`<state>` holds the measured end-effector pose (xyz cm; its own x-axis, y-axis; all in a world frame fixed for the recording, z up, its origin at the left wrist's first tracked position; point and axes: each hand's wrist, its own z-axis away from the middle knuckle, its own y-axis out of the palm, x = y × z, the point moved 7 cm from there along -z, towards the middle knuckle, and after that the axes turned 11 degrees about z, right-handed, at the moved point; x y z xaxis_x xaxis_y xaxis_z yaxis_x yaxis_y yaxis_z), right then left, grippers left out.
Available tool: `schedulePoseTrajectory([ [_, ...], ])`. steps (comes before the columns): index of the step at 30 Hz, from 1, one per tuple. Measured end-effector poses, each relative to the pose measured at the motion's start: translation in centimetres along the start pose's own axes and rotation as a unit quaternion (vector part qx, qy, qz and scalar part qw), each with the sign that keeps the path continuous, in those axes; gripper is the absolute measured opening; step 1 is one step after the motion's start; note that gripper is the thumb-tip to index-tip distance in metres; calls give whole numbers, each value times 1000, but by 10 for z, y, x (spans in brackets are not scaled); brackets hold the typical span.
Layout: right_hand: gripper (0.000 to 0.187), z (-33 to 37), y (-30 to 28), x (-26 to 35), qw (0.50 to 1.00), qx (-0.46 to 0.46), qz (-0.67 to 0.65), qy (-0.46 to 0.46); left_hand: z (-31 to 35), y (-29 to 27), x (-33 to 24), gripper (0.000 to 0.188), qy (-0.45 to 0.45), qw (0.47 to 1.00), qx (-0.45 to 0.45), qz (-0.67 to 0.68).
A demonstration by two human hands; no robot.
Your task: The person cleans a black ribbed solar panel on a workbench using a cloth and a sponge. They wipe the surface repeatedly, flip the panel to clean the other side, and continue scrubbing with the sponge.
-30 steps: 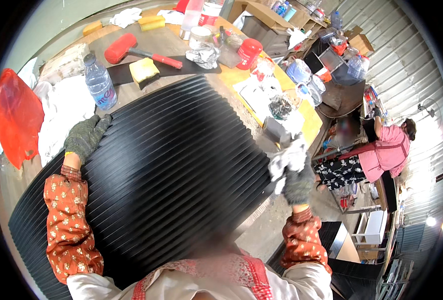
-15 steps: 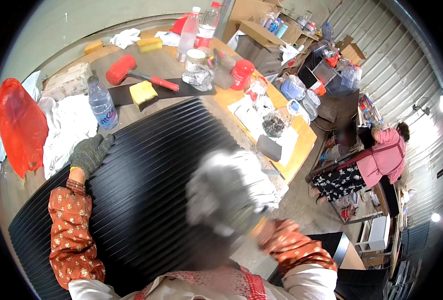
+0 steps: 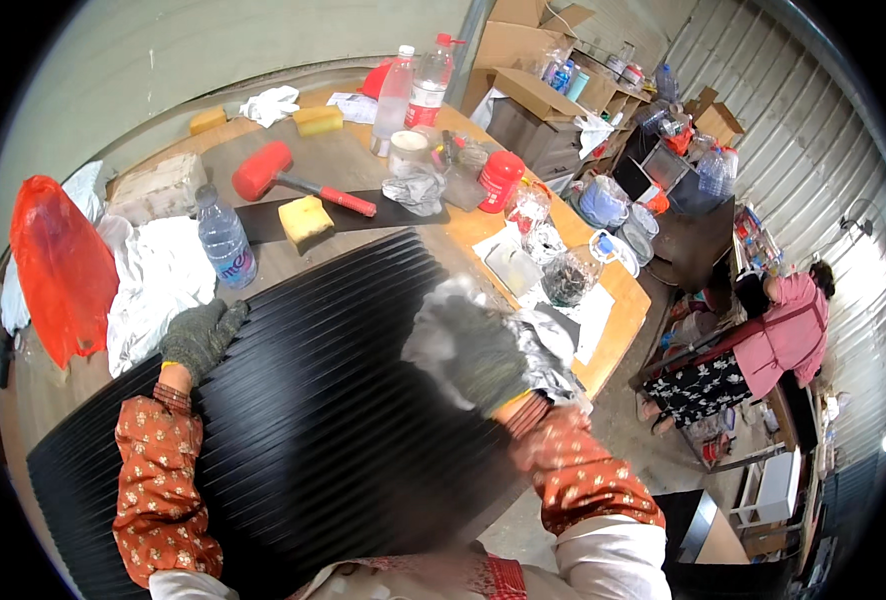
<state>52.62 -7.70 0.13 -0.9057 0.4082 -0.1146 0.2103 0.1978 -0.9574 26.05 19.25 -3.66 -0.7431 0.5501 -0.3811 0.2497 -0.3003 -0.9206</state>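
Desk (image 3: pixel 618 300) space is being taken up almost wholly by a large black ribbed panel (image 3: pixel 313 400), which is lying flat across the near half of the wooden top and reaching from the lower left of the view up toward the middle. The panel's left edge is being pressed by the left hand (image 3: pixel 198 338), gloved in grey-green knit, with the fingers spread flat on the ribs and closed around nothing. Over the panel's right part, the right hand (image 3: pixel 473 350) is being seen only as a blur; it is gloved too, and a crumpled pale cloth (image 3: pixel 548 355) is being carried in or against it, though how tightly the fingers are closed cannot be told. Beyond the left hand, a red plastic bag (image 3: pixel 58 265) and a heap of white cloth (image 3: pixel 153 285) are lying beside the panel. A clear water bottle (image 3: pixel 225 240) is standing upright just past the panel's far edge. Farther back, a red-headed mallet (image 3: pixel 288 178) is lying on a dark strip, with a yellow sponge (image 3: pixel 305 222) near its handle. Another person in a pink top (image 3: pixel 788 335) is being seen well apart, at the right.
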Motion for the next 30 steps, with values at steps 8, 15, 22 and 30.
schedulePoseTrajectory([
  [8,55,-3,13,-160,965,70,-49,247,-3,-6,-15,63,16,999,-7,29],
  [15,54,-11,35,-45,994,55,-36,88,14,-12,3,63,-22,999,-13,27],
  [22,39,-48,-24,-147,984,-51,-98,138,4,-8,-8,64,28,998,-34,40],
  [30,63,-122,-77,13,965,-216,-77,-124,43,-34,21,53,-9,998,-59,-5],
])
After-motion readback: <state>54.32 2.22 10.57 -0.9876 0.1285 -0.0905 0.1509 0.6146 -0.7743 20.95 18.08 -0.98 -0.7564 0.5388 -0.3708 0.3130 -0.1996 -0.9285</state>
